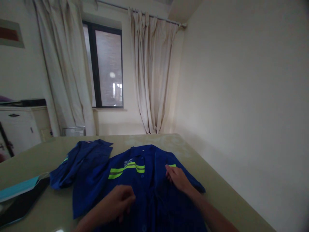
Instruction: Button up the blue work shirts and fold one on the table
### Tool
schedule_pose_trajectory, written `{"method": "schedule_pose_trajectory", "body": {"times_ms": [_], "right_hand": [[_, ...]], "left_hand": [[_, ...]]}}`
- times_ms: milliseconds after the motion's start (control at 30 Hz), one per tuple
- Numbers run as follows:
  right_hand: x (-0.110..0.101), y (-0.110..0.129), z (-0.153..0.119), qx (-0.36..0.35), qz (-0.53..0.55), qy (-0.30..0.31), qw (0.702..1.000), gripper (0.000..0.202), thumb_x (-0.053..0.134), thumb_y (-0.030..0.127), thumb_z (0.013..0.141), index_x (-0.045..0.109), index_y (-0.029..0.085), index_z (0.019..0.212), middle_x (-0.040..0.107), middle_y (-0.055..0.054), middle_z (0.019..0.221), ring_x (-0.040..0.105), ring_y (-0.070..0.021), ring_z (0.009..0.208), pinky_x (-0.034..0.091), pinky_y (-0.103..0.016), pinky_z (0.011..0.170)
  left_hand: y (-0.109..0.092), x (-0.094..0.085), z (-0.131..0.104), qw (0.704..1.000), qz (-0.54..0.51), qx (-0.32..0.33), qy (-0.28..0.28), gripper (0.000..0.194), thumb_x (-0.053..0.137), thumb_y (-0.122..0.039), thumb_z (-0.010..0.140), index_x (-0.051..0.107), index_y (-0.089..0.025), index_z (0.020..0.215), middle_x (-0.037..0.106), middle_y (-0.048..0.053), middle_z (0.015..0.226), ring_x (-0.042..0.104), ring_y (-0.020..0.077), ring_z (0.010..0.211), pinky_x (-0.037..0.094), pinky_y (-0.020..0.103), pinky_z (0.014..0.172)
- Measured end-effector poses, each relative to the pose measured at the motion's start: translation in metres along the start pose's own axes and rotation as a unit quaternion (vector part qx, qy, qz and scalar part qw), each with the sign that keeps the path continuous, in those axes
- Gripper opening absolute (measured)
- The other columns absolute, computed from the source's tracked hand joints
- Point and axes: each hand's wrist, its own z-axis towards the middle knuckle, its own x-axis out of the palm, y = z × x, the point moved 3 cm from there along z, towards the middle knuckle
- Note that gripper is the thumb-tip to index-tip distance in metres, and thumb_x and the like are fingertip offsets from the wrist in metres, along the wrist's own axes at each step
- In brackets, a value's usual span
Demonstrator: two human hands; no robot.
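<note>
A dark blue work jacket (149, 183) lies spread on the table with its collar away from me. Its front has buttons, and a yellow-green band with a grey middle (126, 170) crosses the chest under small pale lettering. Low over the left front is my left hand (122, 200), fingers curled in; whatever it may hold is hidden. My right hand (177, 178) rests at the jacket's right chest, its fingers closed on the cloth and partly covering the band there. Beside the jacket, to the left, a second blue garment (87, 158) lies bunched or folded.
At the left edge of the table (229, 193) lie a light blue face mask (20, 187) and a dark flat thing (24, 201). A wall (253, 96) borders the table's right side. Curtains (154, 71), a window (108, 67) and a white cabinet (19, 125) stand beyond.
</note>
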Motion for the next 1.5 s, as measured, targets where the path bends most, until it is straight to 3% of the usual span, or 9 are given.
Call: {"method": "schedule_pose_trajectory", "body": {"times_ms": [100, 167, 400, 533, 733, 1000, 1133, 1300, 1500], "right_hand": [[-0.012, -0.014, 0.039, 0.031, -0.011, -0.118, 0.992, 0.047, 0.038, 0.055, 0.101, 0.068, 0.019, 0.105, 0.075, -0.009, 0.104, 0.072, -0.0228, 0.095, 0.052, -0.033, 0.089], [-0.007, -0.02, 0.063, 0.061, -0.024, -0.135, 0.989, 0.044, 0.046, 0.048, 0.098, 0.063, 0.016, 0.123, 0.069, -0.014, 0.125, 0.07, -0.0242, 0.106, 0.051, -0.035, 0.096], [0.022, -0.016, 0.127, 0.099, -0.058, -0.115, 0.987, 0.055, 0.061, 0.042, 0.09, 0.059, 0.013, 0.137, 0.067, -0.018, 0.131, 0.063, -0.0315, 0.122, 0.049, -0.041, 0.102], [0.04, 0.011, 0.143, 0.08, -0.078, -0.119, 0.987, 0.042, 0.048, 0.034, 0.096, 0.067, 0.016, 0.129, 0.071, -0.016, 0.125, 0.064, -0.031, 0.121, 0.047, -0.04, 0.101], [0.071, 0.057, 0.145, -0.032, -0.089, -0.022, 0.995, 0.041, 0.054, 0.056, 0.096, 0.078, 0.024, 0.094, 0.078, -0.004, 0.095, 0.072, -0.0221, 0.095, 0.05, -0.026, 0.083], [0.06, 0.025, 0.151, -0.019, -0.148, -0.012, 0.989, 0.038, 0.069, 0.032, 0.087, 0.071, 0.019, 0.122, 0.071, -0.011, 0.127, 0.064, -0.0253, 0.118, 0.045, -0.032, 0.101], [0.04, 0.001, 0.14, -0.014, -0.159, -0.033, 0.987, 0.042, 0.056, 0.035, 0.096, 0.065, 0.017, 0.132, 0.066, -0.011, 0.136, 0.058, -0.0232, 0.128, 0.041, -0.033, 0.109], [-0.028, -0.05, 0.087, 0.074, -0.213, -0.09, 0.97, 0.046, 0.061, 0.038, 0.091, 0.065, 0.012, 0.128, 0.066, -0.021, 0.128, 0.061, -0.0328, 0.122, 0.043, -0.043, 0.105], [-0.078, -0.102, 0.012, 0.137, -0.082, 0.094, 0.983, 0.055, 0.074, 0.035, 0.075, 0.061, 0.017, 0.126, 0.076, -0.009, 0.097, 0.071, -0.0268, 0.087, 0.054, -0.036, 0.078]], "left_hand": [[0.002, -0.019, 0.029, 0.954, 0.115, 0.055, -0.27, 0.039, 0.038, -0.046, 0.1, 0.067, -0.021, 0.105, 0.075, 0.009, 0.106, 0.071, 0.0258, 0.097, 0.053, 0.039, 0.089], [0.012, -0.014, 0.047, 0.918, 0.202, 0.056, -0.335, 0.04, 0.043, -0.042, 0.098, 0.064, -0.023, 0.125, 0.067, 0.011, 0.133, 0.06, 0.0301, 0.126, 0.042, 0.047, 0.109], [0.044, 0.015, 0.065, 0.92, 0.276, 0.034, -0.278, 0.048, 0.043, -0.046, 0.1, 0.056, -0.029, 0.143, 0.053, 0.006, 0.154, 0.046, 0.0274, 0.142, 0.032, 0.049, 0.12], [0.04, 0.011, 0.063, 0.921, 0.268, 0.029, -0.28, 0.046, 0.043, -0.045, 0.099, 0.058, -0.029, 0.141, 0.054, 0.005, 0.153, 0.048, 0.0269, 0.141, 0.032, 0.048, 0.12], [0.036, 0.01, 0.066, 0.922, 0.269, 0.027, -0.276, 0.046, 0.044, -0.043, 0.099, 0.059, -0.027, 0.14, 0.055, 0.006, 0.152, 0.048, 0.027, 0.141, 0.033, 0.047, 0.119], [0.038, 0.008, 0.067, 0.925, 0.262, 0.019, -0.273, 0.047, 0.044, -0.043, 0.099, 0.059, -0.028, 0.14, 0.055, 0.006, 0.152, 0.049, 0.0277, 0.141, 0.034, 0.049, 0.118], [0.04, 0.004, 0.072, 0.928, 0.264, 0.021, -0.261, 0.049, 0.042, -0.046, 0.099, 0.057, -0.029, 0.142, 0.053, 0.006, 0.154, 0.047, 0.0271, 0.142, 0.034, 0.049, 0.119], [0.046, -0.001, 0.087, 0.928, 0.282, 0.017, -0.242, 0.056, 0.038, -0.051, 0.1, 0.047, -0.029, 0.151, 0.041, 0.005, 0.162, 0.037, 0.0274, 0.15, 0.024, 0.052, 0.123], [0.039, -0.011, 0.113, 0.922, 0.294, 0.007, -0.252, 0.057, 0.038, -0.05, 0.099, 0.049, -0.026, 0.15, 0.045, 0.008, 0.16, 0.041, 0.0294, 0.147, 0.025, 0.054, 0.122]]}}
